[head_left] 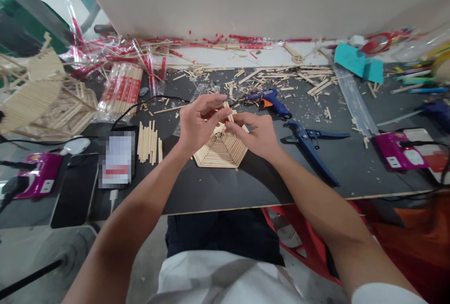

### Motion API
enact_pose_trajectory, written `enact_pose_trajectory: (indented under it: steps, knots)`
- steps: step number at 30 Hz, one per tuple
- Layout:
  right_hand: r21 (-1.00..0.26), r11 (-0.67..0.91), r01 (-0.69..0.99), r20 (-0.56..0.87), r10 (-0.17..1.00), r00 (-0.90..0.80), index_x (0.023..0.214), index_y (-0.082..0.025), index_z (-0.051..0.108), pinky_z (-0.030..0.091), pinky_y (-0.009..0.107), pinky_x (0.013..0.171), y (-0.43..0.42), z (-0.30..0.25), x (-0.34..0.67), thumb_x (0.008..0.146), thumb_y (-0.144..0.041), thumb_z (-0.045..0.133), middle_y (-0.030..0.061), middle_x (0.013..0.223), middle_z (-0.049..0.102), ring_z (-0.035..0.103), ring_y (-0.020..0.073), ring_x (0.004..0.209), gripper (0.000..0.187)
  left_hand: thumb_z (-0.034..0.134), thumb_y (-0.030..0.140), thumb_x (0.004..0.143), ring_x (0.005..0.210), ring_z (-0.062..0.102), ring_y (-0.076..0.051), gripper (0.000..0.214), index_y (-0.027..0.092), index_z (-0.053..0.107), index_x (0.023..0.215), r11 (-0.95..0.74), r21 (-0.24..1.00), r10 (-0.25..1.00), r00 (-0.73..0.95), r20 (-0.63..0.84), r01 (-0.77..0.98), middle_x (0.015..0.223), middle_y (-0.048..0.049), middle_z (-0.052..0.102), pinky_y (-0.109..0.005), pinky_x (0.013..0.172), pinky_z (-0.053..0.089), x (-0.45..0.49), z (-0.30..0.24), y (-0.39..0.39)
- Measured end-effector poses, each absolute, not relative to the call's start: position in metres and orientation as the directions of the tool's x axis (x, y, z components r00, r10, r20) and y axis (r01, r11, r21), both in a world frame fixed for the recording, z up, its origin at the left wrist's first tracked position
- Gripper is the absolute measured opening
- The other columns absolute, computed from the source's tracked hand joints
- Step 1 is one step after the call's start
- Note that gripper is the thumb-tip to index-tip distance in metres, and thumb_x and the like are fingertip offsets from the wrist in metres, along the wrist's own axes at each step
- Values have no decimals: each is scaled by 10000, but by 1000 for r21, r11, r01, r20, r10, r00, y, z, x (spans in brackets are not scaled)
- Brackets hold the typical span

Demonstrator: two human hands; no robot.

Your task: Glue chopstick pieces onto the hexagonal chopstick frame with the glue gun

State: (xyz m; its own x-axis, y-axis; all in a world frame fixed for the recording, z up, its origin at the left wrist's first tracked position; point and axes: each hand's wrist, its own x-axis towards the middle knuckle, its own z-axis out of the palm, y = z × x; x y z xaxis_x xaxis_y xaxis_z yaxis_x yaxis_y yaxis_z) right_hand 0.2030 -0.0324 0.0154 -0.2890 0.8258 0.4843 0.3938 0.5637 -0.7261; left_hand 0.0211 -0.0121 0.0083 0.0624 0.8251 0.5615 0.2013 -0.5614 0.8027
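Note:
A hexagon-like piece built of wooden sticks (221, 152) lies on the dark table in front of me, its upper part hidden by my hands. Over its far side, my left hand (200, 119) pinches short wooden sticks (228, 111) between thumb and fingers. From the other side, my right hand (258, 133) has its thumb and fingertips closed on the same sticks. Just beyond my hands lies a blue glue gun (269, 100). A row of cut wooden sticks (148, 141) sits left of my left hand.
Blue cutters (311, 147) lie to the right. Phones (117, 159) and a purple power adapter (38, 175) are at the left; another purple adapter (401, 152) is at the right. Stick scraps (253, 77) litter the back. A larger stick model (52, 102) stands at far left.

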Motion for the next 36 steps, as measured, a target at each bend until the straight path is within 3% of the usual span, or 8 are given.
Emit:
enact_pose_trajectory:
  steps: [4, 10, 14, 18, 25, 31, 36]
  knots:
    - [-777, 500, 382, 423, 865, -271, 873, -206, 784, 492, 242, 659, -35, 20, 201, 938, -349, 660, -2, 757, 788, 688, 124, 653, 201, 769, 344, 888, 663, 723, -125, 303, 222, 703, 1157, -523, 831, 852, 89, 516, 189, 868, -8, 778, -225, 581, 597, 21, 9, -12]
    - [-755, 492, 433, 397, 869, -296, 777, -207, 774, 475, 248, 640, -36, 20, 199, 940, -357, 647, -5, 723, 780, 655, 115, 615, 255, 771, 298, 870, 634, 717, -117, 155, 189, 731, 973, -478, 865, 878, 103, 467, 153, 810, -6, 768, -208, 540, 578, 19, 12, -9]
    - [-798, 428, 424, 378, 904, -201, 910, -201, 802, 516, 265, 648, -33, 15, 202, 899, -380, 708, 5, 740, 784, 672, 134, 629, 202, 742, 286, 878, 640, 723, -129, 131, 173, 698, 927, -443, 883, 895, 135, 425, 156, 785, -20, 762, -216, 531, 583, 10, 16, -1]
    - [-819, 399, 413, 396, 913, -96, 1011, -218, 807, 580, 315, 737, -26, 12, 210, 867, -390, 757, 34, 939, 816, 732, 177, 777, 230, 731, 254, 856, 636, 720, -138, 122, 171, 644, 839, -375, 913, 923, 152, 353, 158, 731, -27, 736, -222, 522, 585, -2, 18, 7]
    - [-727, 530, 437, 515, 842, -164, 1019, -248, 802, 596, 339, 796, -19, 8, 216, 877, -313, 764, 28, 988, 817, 756, 198, 861, 160, 688, 297, 890, 534, 665, -112, 171, 152, 768, 928, -333, 894, 874, 453, 174, 300, 701, -37, 742, -216, 514, 538, -7, 17, 6]
    - [-754, 479, 449, 474, 870, -132, 1009, -210, 786, 580, 312, 723, -21, 10, 214, 852, -363, 783, 36, 947, 809, 709, 158, 710, 220, 705, 317, 895, 694, 727, -144, 189, 173, 813, 952, -469, 773, 871, 371, 323, 428, 886, -68, 810, -231, 610, 551, -6, 19, 4]
    - [-834, 389, 392, 394, 916, -72, 913, -192, 782, 562, 300, 702, -20, 11, 212, 859, -344, 751, 37, 856, 791, 704, 158, 720, 165, 729, 302, 906, 715, 727, -144, 141, 199, 821, 937, -599, 633, 801, 382, 461, 491, 888, -56, 814, -249, 655, 545, -7, 16, 5]
